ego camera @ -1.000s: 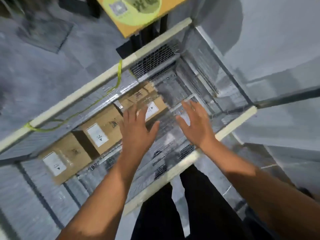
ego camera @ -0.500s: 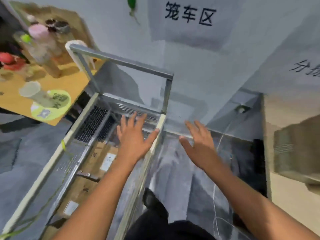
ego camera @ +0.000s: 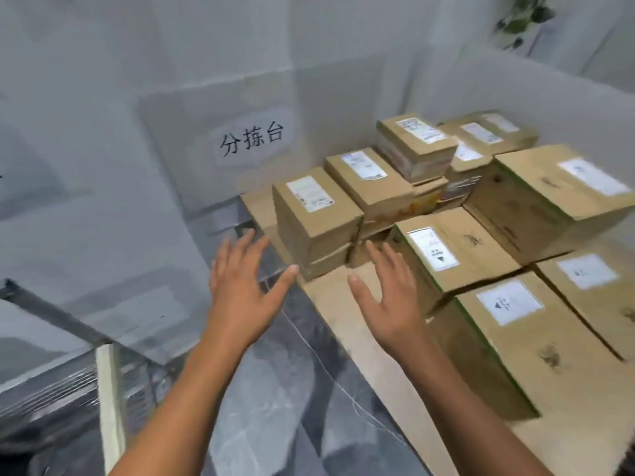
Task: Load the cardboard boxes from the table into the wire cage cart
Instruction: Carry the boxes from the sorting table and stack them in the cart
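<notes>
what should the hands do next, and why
Probably reach forward and grip the sides of the brown cardboard box with a white label at the left end of the tan table. The left hand and right hand hover open and empty on either side of it.

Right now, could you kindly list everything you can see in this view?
cardboard boxes: about ten, brown with white labels, stacked and side by side on the table
table: one, tan top, right side
wire cage cart: one, grey mesh with a cream top rail, lower left corner
wall sign: one, white with black characters, on the grey wall behind the table
plant: one, green leaves, top right corner
floor: grey, patterned, between cart and table
left hand: one, open and empty, over the floor by the table edge
right hand: one, open and empty, over the table in front of the boxes
</notes>
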Tool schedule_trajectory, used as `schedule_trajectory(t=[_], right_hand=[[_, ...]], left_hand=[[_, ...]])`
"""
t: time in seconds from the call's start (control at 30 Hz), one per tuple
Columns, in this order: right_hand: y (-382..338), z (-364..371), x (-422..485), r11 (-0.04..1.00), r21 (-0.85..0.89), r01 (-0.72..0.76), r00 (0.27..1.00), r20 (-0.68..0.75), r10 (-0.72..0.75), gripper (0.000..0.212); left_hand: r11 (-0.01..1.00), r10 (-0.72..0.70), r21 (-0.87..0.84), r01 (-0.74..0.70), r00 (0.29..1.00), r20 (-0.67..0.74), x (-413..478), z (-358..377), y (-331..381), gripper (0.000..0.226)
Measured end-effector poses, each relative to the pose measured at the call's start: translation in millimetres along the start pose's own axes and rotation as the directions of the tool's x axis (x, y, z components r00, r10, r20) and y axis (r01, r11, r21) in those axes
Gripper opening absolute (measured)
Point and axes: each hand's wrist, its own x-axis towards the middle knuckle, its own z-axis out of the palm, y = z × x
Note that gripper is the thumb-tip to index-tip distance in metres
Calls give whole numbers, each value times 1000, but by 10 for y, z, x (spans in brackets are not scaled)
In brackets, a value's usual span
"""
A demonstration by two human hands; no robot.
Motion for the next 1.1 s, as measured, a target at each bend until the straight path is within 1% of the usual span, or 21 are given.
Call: schedule_trajectory(t=[0.1,0.17,0.3,0.4,0.57,0.67,0.77,0.93,1.03,1.1], right_hand=[[429,-562,-156,996,-6,-90,990,-114,88,74],[706,-874,-279,983,-4,-186,968,-173,182,74],[1143,-1311,-532,926,25,-378,889,-270,370,75],[1335,-1465,-636,888,57,-457,826,-344,447,75],[1505,-1499,-486,842,26,-538,754,-432,495,68],[1506,-1500,-289,807,45,-588,714,-440,545,66],[1478,-1551,-55,779,40,-626,685,-450,573,67],[1498,-1727,424,740,-1,-673,641,-500,582,67],[1534,-1823,675,726,-45,-687,639,-513,573,69],[1555,-1875,833,729,-50,-683,646,-507,571,70]], left_hand=[[992,117,-64,-111,986,116,33,525,574,81],[980,190,-97,-174,964,188,18,844,903,81],[952,304,-133,-275,895,327,27,1325,1376,82],[929,371,-161,-334,836,404,167,1560,1605,77],[883,468,-223,-412,747,472,677,1963,1901,66],[856,512,-250,-452,680,524,989,2192,2109,59],[835,544,-291,-466,623,562,1286,2370,2273,58],[794,595,-304,-527,572,564,1873,2707,2503,61],[764,630,-314,-563,547,551,2242,2934,2703,65],[741,652,-292,-605,542,530,2505,3104,2857,67]])
